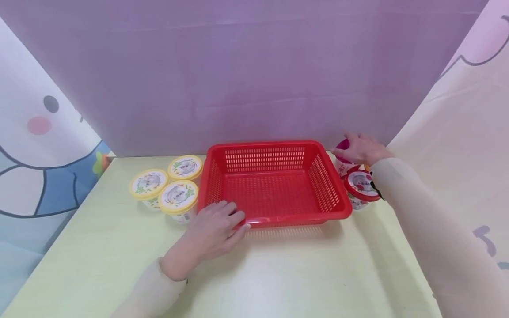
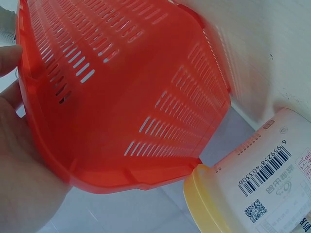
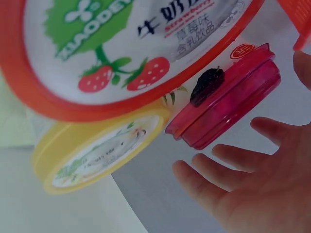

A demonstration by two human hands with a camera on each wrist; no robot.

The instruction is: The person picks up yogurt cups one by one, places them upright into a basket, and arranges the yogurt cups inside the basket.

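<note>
A red plastic basket (image 1: 266,194) with slotted sides sits at the table's middle. My left hand (image 1: 214,227) grips its front rim near the left corner; the left wrist view shows the outside of the basket (image 2: 121,97) beside that hand (image 2: 29,179). At the far right, my right hand (image 1: 363,150) reaches over a cup with a magenta lid (image 1: 343,150). Its fingers are spread beside that lid (image 3: 228,102) in the right wrist view, with a visible gap. A red-lidded strawberry milk tub (image 1: 361,183) stands just in front of that cup.
Several yellow-lidded tubs (image 1: 179,196) stand left of the basket, one close to its side. Another yellow-lidded tub (image 3: 102,150) shows behind the red-lidded one in the right wrist view. A purple cloth wall (image 1: 246,79) rises behind the table.
</note>
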